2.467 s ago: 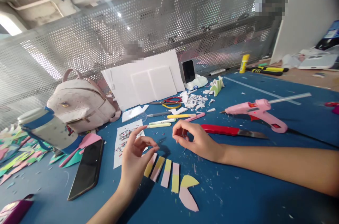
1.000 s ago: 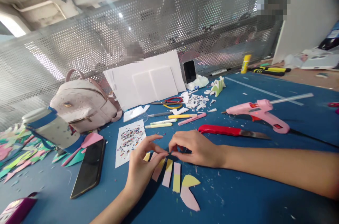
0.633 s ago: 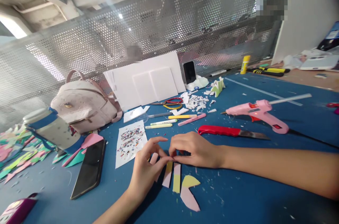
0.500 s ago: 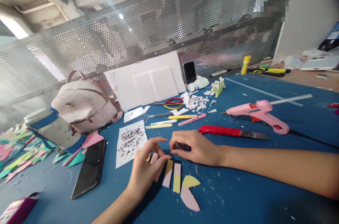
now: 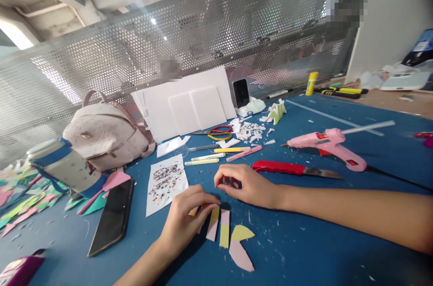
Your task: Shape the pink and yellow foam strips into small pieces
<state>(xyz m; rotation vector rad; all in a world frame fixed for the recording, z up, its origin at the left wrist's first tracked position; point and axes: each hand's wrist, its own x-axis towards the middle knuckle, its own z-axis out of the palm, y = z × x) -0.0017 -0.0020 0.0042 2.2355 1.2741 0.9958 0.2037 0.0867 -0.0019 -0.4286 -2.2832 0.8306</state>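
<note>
Several pink and yellow paper strips (image 5: 223, 228) lie side by side on the blue table top (image 5: 304, 250), beside a curved pink and yellow piece (image 5: 239, 244). My left hand (image 5: 187, 219) rests on the leftmost strips. Its fingers are curled together and their tips press on a strip (image 5: 213, 223). My right hand (image 5: 244, 185) hovers just behind the strips. Its thumb and fingers are pinched round something too small to make out.
A black phone (image 5: 111, 216) and a speckled white sheet (image 5: 165, 182) lie to the left. Behind them are a pink backpack (image 5: 104, 130) and a bottle (image 5: 64, 166). A red-handled knife (image 5: 291, 168), a pink glue gun (image 5: 329, 144), markers (image 5: 203, 159) and white boards (image 5: 186, 101) lie behind.
My left hand has dropped from the air onto the leftmost strips and closed its fingers. My right hand came down close to the strips, then drew back slightly, still pinched.
</note>
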